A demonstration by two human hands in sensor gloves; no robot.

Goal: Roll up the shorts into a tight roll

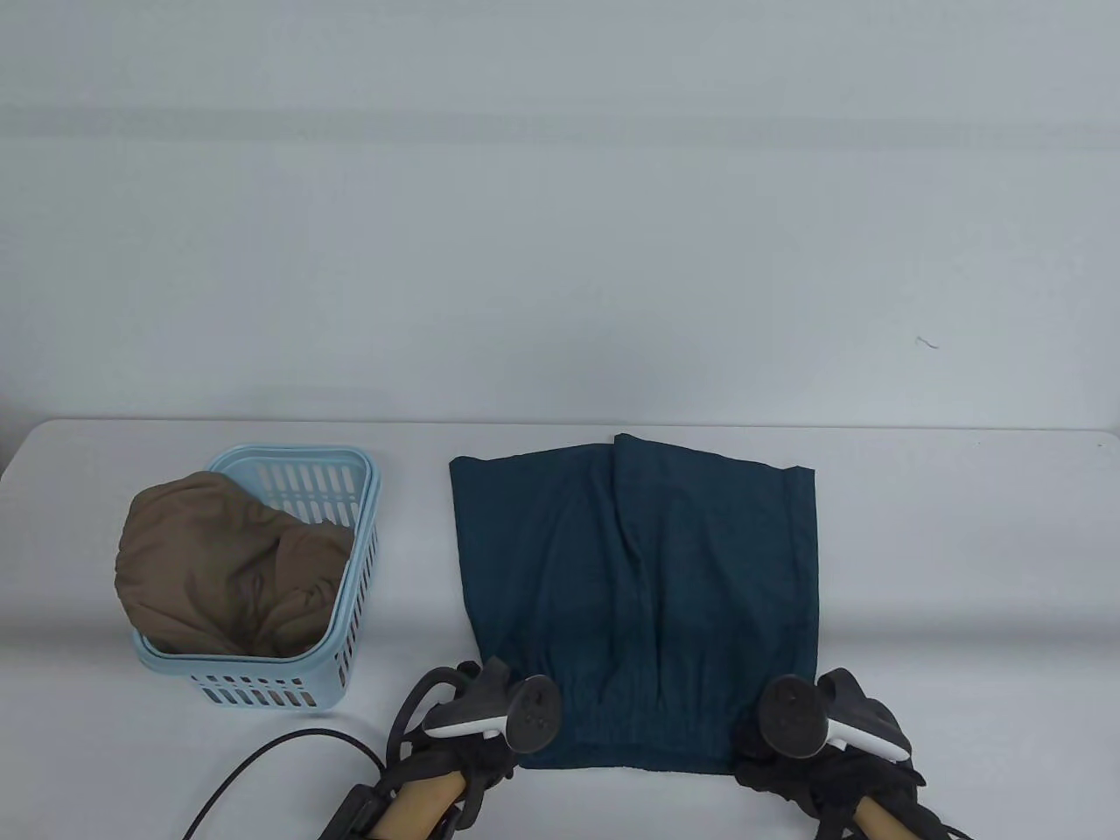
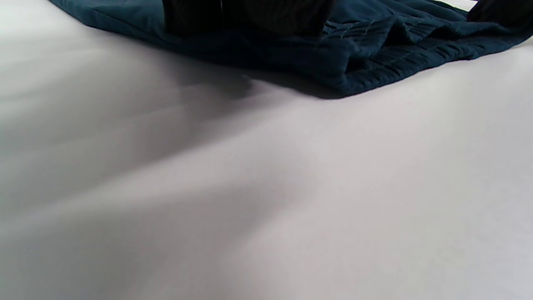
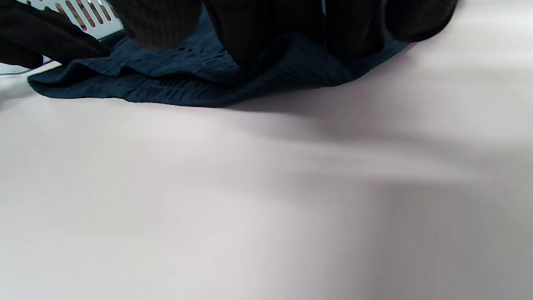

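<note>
Two gloved hands at the near waistband corners of one pair of teal shorts (image 1: 637, 595), spread flat mid-table. Left hand (image 1: 477, 731) and right hand (image 1: 818, 744) largely masked by trackers from above; only in the wrist views, dark fingers (image 3: 258, 37) pressing into bunched elastic, left fingers (image 2: 250, 16) likewise; curled or straight, cannot tell. Bare table (image 1: 962, 560) right of the shorts. One blue basket (image 1: 346, 612) left of them, holding one brown garment (image 1: 227, 569).

Blue basket (image 1: 359, 525) holding brown garment (image 1: 227, 569)
</note>
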